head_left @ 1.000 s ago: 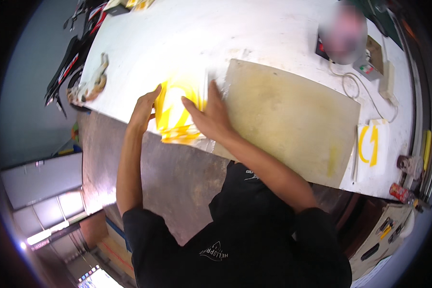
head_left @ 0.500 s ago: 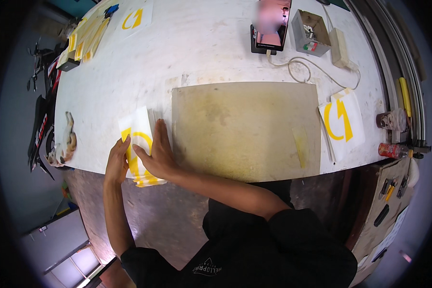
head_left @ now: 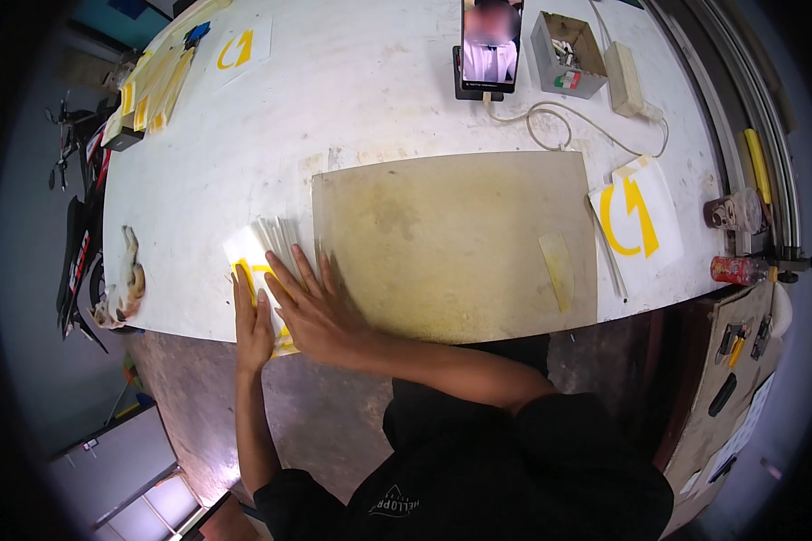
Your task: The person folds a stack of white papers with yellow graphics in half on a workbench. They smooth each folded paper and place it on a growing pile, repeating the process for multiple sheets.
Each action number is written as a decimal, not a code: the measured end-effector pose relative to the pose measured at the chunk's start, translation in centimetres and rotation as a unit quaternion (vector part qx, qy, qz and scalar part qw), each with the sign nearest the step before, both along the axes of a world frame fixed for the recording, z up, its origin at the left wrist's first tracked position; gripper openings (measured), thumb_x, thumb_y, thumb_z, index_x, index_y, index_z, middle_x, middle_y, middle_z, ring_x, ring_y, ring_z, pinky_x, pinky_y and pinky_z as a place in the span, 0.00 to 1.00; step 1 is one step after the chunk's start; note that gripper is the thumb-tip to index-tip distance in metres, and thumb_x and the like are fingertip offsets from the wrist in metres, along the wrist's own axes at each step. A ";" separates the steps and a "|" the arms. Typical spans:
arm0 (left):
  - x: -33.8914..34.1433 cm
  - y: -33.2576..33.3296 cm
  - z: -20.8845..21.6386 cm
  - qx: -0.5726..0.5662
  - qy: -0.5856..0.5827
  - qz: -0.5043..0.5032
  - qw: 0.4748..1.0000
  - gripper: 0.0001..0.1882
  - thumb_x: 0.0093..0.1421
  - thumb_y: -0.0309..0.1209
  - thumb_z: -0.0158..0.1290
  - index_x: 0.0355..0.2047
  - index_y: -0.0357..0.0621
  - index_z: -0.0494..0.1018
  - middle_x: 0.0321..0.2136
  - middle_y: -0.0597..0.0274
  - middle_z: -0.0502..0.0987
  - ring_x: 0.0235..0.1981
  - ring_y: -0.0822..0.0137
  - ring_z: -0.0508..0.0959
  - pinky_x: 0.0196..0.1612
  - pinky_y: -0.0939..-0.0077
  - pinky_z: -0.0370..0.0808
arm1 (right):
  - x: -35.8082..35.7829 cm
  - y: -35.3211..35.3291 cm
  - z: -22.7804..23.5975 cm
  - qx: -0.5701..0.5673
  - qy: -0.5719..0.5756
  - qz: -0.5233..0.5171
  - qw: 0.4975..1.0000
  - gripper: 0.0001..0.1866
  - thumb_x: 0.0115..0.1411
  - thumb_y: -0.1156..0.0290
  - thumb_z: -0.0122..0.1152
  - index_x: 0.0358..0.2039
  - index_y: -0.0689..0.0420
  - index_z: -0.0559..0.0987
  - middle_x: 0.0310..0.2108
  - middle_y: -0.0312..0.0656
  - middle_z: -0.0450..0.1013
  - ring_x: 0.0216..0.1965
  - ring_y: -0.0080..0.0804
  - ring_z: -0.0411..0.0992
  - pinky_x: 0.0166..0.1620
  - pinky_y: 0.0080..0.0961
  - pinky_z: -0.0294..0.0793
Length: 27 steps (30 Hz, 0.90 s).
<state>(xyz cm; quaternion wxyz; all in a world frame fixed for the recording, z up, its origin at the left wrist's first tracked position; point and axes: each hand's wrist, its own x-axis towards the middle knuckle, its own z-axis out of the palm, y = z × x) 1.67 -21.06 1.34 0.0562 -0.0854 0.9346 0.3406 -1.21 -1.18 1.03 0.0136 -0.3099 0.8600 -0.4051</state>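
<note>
A stack of white plastic sheets printed in yellow lies at the table's front left edge, its lower end at the rim. Along its left side rests my left hand, fingers straight and the thumb over the top sheet. My right hand lies across the stack's right part with fingers spread, palm down, hiding much of the print. Between and beyond its fingers, several layered edges fan out at the far end. Right of the hands is a flat, yellow-stained board.
On the board lies a thin yellowish strip. Another printed white stack sits at the right. Farther back are a phone on a stand, a grey box and a cable. A cat lies at the left edge.
My right hand has shifted over the stack and flattened with fingers spread. My left hand has moved right and straightened along the side. The layers at the far end show more fanned out.
</note>
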 end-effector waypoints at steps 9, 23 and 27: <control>0.1 -1.0 0.7 -0.104 -0.082 -0.059 0.989 0.38 0.77 0.46 0.37 0.78 0.47 0.34 0.78 0.48 0.38 0.79 0.50 0.36 0.75 0.41 0.31 | -2.7 2.0 -1.7 0.111 0.157 0.069 0.979 0.32 0.73 0.50 0.47 0.70 0.56 0.67 0.77 0.36 0.51 0.78 0.50 0.40 0.71 0.72 0.43; 0.7 -0.5 -0.9 -0.213 -0.040 -0.085 0.972 0.38 0.76 0.46 0.36 0.77 0.40 0.38 0.77 0.42 0.42 0.78 0.43 0.38 0.75 0.39 0.32 | -2.2 2.0 -3.8 0.088 0.122 0.060 0.987 0.32 0.74 0.46 0.43 0.70 0.49 0.68 0.77 0.35 0.52 0.77 0.49 0.46 0.74 0.67 0.39; 0.7 -1.1 -1.7 -0.215 -0.009 -0.078 0.973 0.38 0.76 0.47 0.36 0.77 0.40 0.38 0.77 0.42 0.42 0.78 0.43 0.37 0.75 0.39 0.32 | -2.2 2.0 -3.4 0.091 0.111 0.069 0.987 0.33 0.74 0.45 0.42 0.71 0.50 0.66 0.77 0.36 0.50 0.77 0.50 0.44 0.74 0.67 0.39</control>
